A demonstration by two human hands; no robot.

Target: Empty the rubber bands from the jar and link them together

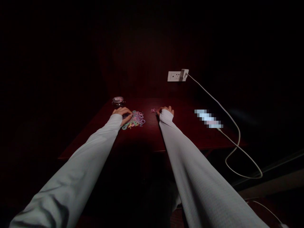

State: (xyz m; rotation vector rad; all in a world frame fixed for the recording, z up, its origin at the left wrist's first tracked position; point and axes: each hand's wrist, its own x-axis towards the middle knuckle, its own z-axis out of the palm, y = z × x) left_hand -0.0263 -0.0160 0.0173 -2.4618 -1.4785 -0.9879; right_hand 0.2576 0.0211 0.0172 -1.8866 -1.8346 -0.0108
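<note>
A loose pile of small elastic hair ties [137,118] in pink, purple, green and yellow lies on the dark red table. My left hand [122,112] rests at its left edge, thumb and index finger curled close together on the ties. What is between those fingertips is too small to tell. Farther right, a little cluster of pink hair ties [153,110] sits apart from the pile. Just beside it is my right hand [167,110], its fingers bent down toward the tabletop. The sleeve and the back of the hand hide most of its fingertips.
A clear round jar [118,100] with a lid stands behind my left hand. To the right lies a blurred-out phone [209,118] on a white cable [217,101], which loops past the table's right edge. It runs from a charger [184,73] in a wall socket [174,76].
</note>
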